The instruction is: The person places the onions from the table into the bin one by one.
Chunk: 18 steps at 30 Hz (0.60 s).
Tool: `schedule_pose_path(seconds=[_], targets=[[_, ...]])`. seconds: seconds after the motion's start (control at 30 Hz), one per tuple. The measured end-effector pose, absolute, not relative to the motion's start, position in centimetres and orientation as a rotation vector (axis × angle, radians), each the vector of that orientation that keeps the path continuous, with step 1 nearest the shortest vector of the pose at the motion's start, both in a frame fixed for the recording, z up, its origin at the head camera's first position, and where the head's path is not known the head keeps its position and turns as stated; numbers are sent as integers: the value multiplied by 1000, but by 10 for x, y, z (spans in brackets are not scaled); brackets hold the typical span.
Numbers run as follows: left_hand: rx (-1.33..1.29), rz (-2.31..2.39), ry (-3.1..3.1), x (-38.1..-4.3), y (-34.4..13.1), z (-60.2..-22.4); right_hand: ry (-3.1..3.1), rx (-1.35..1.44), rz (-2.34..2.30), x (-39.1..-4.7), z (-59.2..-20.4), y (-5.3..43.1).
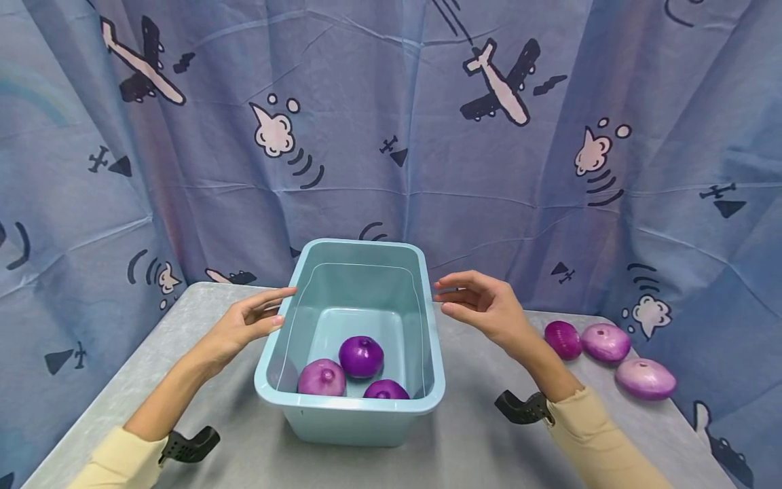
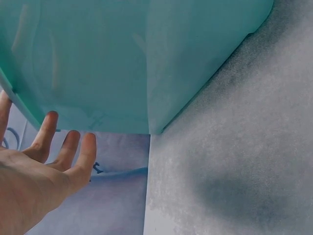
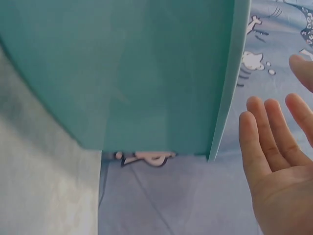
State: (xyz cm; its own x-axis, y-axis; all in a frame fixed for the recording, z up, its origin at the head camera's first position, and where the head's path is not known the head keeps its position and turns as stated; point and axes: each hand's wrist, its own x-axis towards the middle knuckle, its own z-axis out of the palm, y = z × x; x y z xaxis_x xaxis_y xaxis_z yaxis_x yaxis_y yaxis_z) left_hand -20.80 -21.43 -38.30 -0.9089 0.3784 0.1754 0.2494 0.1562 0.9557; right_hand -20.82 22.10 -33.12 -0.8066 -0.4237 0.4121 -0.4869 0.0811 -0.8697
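A pale blue-green plastic bin (image 1: 349, 421) stands on the grey table in the head view. Inside it lie three purple onions: a dark one (image 1: 361, 356), a lighter one (image 1: 320, 377) and another (image 1: 386, 390) partly hidden by the front rim. My left hand (image 1: 247, 322) is at the bin's left rim, fingertips right at the edge, fingers relaxed and spread. On the other side my right hand (image 1: 479, 305) hovers a little off the right rim, fingers loosely bent, holding nothing. In the right wrist view a gap shows between its fingers (image 3: 249, 132) and the bin wall.
Three more purple onions, a dark one (image 1: 563, 340), a paler one (image 1: 605, 341) and an elongated one (image 1: 645, 379), lie at the table's right edge. A blue curtain (image 1: 354, 136) with printed planes hangs close behind the grey table (image 1: 470, 435). Each wrist wears a black strap mount (image 1: 191, 445).
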Motion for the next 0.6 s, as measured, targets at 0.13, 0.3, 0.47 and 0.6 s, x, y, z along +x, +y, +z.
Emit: schedule_pose_path(seconds=[0.13,0.3,0.47,0.6], targets=[[629,1867,2311,-208,-214,-383,-2306,911,1836,-205,-339,237],[629,1860,2320,-207,-213,-383,-2344,849,1801,-201,-349,258],[630,1852,2330,-207,-213,-383,-2397,777,1759,-196,-358,278],[635,1854,2331,-207,-213,-383,-2438,710,1735,-192,-365,294]])
